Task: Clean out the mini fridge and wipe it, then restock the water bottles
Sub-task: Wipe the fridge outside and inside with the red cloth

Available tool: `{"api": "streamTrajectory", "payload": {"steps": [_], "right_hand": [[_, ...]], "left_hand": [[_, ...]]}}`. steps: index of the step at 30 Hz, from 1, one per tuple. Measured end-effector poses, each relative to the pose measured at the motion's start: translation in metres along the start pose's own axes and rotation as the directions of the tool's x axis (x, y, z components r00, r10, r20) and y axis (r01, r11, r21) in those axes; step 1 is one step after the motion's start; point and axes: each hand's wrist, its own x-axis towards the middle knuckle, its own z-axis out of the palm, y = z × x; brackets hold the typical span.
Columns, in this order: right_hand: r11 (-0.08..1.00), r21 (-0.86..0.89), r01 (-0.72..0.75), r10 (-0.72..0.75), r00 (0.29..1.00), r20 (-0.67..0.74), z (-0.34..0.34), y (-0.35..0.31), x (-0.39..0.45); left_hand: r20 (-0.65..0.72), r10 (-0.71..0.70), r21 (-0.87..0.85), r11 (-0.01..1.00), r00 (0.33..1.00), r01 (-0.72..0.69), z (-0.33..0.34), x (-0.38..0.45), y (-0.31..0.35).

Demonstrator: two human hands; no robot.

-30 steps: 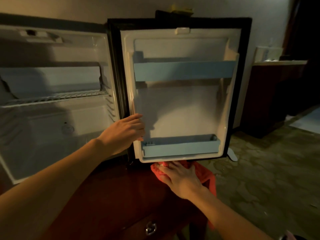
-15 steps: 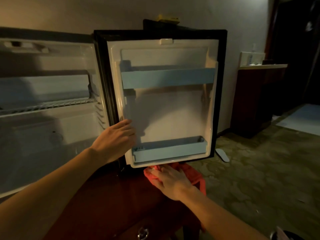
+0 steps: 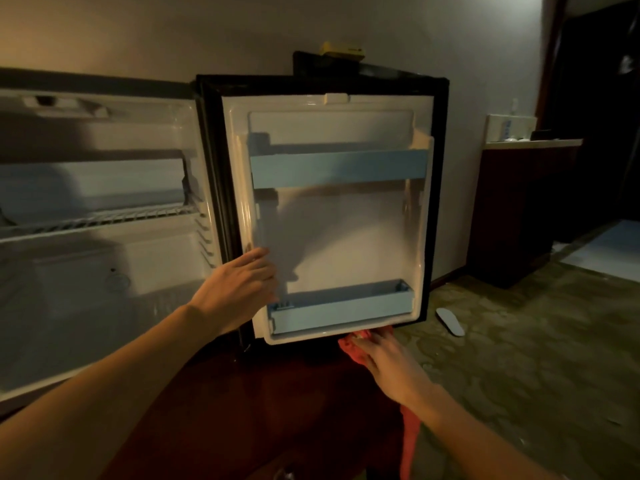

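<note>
While the mini fridge (image 3: 104, 237) stands open on a dark wooden cabinet (image 3: 277, 410), its door (image 3: 332, 216) is swung fully out and shows its white inner side to the camera. The left hand (image 3: 239, 289) rests on the hinge-side edge of the door, low down, with the fingers nearly straight and close together; they lie flat on the white liner just above the left end of the lower door shelf (image 3: 341, 308) and curl round nothing. The right hand (image 3: 384, 358) is below the bottom edge of the door and presses a red cloth (image 3: 349, 348) up against this edge; the fingers are bent over the cloth, and one end of the cloth hangs down under the wrist. How tightly the fingers hold the cloth I cannot tell. The upper door shelf (image 3: 339, 168) is pale blue, like the lower one. Inside the fridge a wire rack (image 3: 97, 220) crosses the white cavity. A yellow object (image 3: 343, 50) lies on top, behind the door. To the right, on the patterned floor (image 3: 519, 341), lies a white slipper (image 3: 450, 322), and further back stands a dark counter (image 3: 526, 209).
</note>
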Motion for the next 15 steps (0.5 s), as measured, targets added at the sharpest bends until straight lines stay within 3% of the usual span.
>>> {"api": "streamTrajectory", "payload": {"steps": [3,6,9,15], "right_hand": [[0.995,-0.091,0.05,-0.056,0.996,-0.063,0.0,-0.016,-0.004],[0.98,-0.139,0.141,-0.141,0.99,0.006,0.003,-0.044,0.005],[0.981,-0.077,0.176,-0.174,0.984,0.039,0.012,-0.059,0.018],[0.997,0.025,0.067,-0.064,0.993,-0.096,0.011,-0.024,0.026]], "left_hand": [[-0.013,-0.01,-0.048,0.999,1.0,0.009,0.003,-0.001,-0.002],[-0.003,-0.001,-0.058,0.998,1.0,0.001,0.002,0.001,-0.002],[0.019,0.004,-0.048,0.999,1.0,-0.003,0.002,0.004,-0.003],[-0.011,0.024,-0.068,0.997,1.0,-0.025,0.01,0.003,-0.005]]}}
